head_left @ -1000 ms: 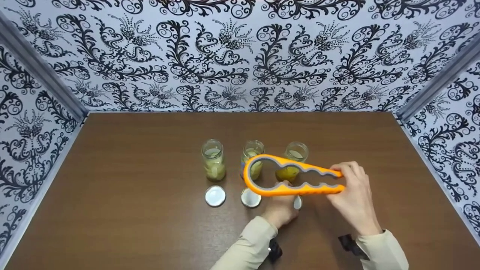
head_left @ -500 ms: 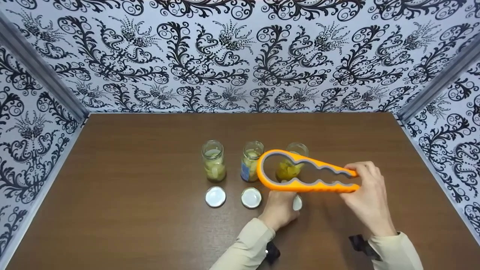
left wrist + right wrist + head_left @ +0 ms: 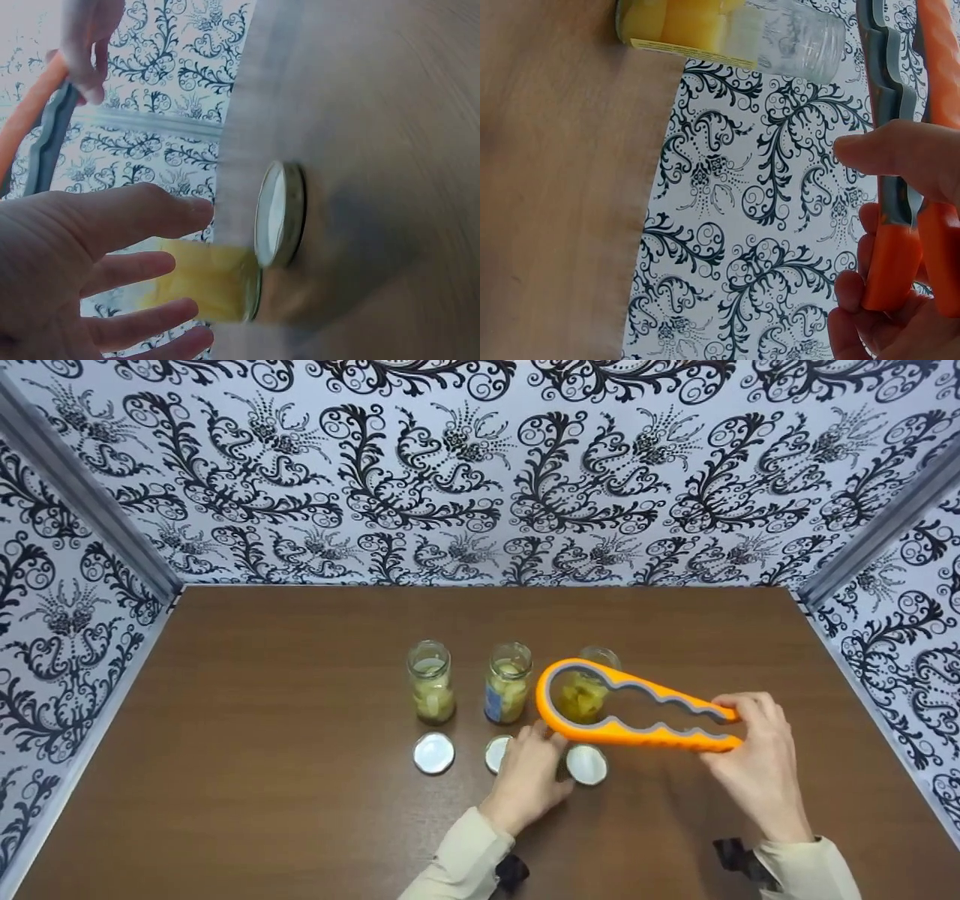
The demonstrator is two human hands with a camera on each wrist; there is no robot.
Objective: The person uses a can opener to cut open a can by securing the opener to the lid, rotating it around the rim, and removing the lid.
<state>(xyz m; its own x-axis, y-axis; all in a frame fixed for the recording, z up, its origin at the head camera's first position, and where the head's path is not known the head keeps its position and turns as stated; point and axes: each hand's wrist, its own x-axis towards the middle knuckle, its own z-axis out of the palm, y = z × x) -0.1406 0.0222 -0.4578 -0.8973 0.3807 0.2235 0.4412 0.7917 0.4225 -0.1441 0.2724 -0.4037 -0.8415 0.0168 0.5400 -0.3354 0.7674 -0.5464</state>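
Observation:
My right hand [image 3: 761, 772] grips the handle end of an orange jar opener [image 3: 652, 740] with a grey wavy inner edge, raised above the table. Through its loop shows the right lidless glass jar [image 3: 581, 701], with yellow pieces inside. My left hand [image 3: 527, 776] hovers between the right lid [image 3: 587, 765] and the middle lid [image 3: 495, 753], which it partly covers. In the left wrist view its fingers are spread and hold nothing, apart from the lid [image 3: 281, 214] lying inside-up on the table.
A middle jar [image 3: 510, 690] with a blue label and a left jar [image 3: 433, 690] stand uncovered in the same row, pale pieces in both. The left lid [image 3: 433, 754] lies before its jar. Patterned walls [image 3: 480, 472] enclose the brown table [image 3: 262, 697].
My left hand has let go of the right lid, which now lies flat, and has drawn back leftward over the middle lid. The right hand has carried the jar opener to the right.

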